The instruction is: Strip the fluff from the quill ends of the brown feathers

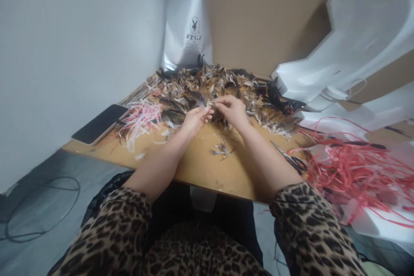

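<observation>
A wide heap of brown, black and tan feathers (223, 84) covers the far half of a small wooden table (200, 168). My left hand (195, 120) and my right hand (233, 111) meet at the near edge of that heap. Both are closed in a pinch, fingertips almost touching, on a small feather or tuft between them that is too small to name. A little clump of loose feathers (222, 150) lies on the bare wood just below my hands.
A dark phone (100, 124) lies at the table's left corner beside pale pink strips (142, 120). Scissors (289, 158) rest right of my right forearm, next to tangled red string (352, 172). White bags (352, 47) and a silver bag (187, 26) stand behind.
</observation>
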`<state>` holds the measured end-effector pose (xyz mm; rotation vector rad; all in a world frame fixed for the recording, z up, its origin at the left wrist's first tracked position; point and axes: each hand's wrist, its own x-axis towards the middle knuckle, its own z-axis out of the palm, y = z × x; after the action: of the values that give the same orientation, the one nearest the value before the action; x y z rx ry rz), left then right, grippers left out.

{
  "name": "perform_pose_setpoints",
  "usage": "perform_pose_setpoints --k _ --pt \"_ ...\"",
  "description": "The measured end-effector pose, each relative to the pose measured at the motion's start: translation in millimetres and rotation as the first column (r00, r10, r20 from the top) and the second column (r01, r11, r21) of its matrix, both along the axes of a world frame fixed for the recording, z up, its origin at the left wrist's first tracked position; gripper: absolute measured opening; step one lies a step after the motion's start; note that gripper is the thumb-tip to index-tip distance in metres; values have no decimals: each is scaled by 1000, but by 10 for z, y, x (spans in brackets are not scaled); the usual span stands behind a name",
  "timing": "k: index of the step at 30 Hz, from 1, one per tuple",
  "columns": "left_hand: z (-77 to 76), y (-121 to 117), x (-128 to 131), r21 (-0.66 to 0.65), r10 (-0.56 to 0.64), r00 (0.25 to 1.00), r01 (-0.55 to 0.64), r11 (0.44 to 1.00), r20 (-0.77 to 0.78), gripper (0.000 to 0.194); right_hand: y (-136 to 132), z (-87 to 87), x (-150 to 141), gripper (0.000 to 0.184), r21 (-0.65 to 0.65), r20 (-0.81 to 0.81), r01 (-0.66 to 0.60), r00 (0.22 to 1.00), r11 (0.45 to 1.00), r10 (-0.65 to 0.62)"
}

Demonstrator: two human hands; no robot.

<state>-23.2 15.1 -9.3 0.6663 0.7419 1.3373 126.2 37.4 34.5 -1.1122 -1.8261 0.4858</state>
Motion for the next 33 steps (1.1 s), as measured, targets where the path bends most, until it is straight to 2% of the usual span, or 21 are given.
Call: perform_pose_setpoints --k 2,5,8,11,13,19,24,28,33 --pt "-2 -9 8 -1 -9 1000 9 1000 -11 10 -122 -83 81 16 -155 -181 -39 983 987 10" --pt "-5 -16 16 -2 -21 1000 21 1000 -21 10 -209 -209 169 23 -346 -431 -85 899 934 -78" --pt "-17 -14 25 8 -53 998 53 999 -35 11 -204 -298 216 27 -395 -640 -197 759 897 -115" --pt "-27 -19 42 9 -74 996 74 997 -43 9 -176 -322 237 29 -387 -767 -303 630 871 -122" --pt "-24 -32 57 5 -94 994 94 996 -52 8 -169 -313 246 30 -397 -801 -336 581 854 -143" --pt "4 -101 95 -26 -204 973 203 979 -112 10 -196 -294 282 29 -397 -835 -356 523 846 -171" --pt "3 -96 94 -46 -223 972 221 974 -67 9 -244 -262 287 25 -431 -856 -413 467 802 -220" --pt "-13 -51 79 -70 -181 984 180 981 -3 5 -261 -257 276 25 -438 -863 -453 454 777 -222" --pt "-9 -48 62 -38 -225 974 226 973 27 5 -236 -317 266 29 -416 -856 -444 486 794 -177"
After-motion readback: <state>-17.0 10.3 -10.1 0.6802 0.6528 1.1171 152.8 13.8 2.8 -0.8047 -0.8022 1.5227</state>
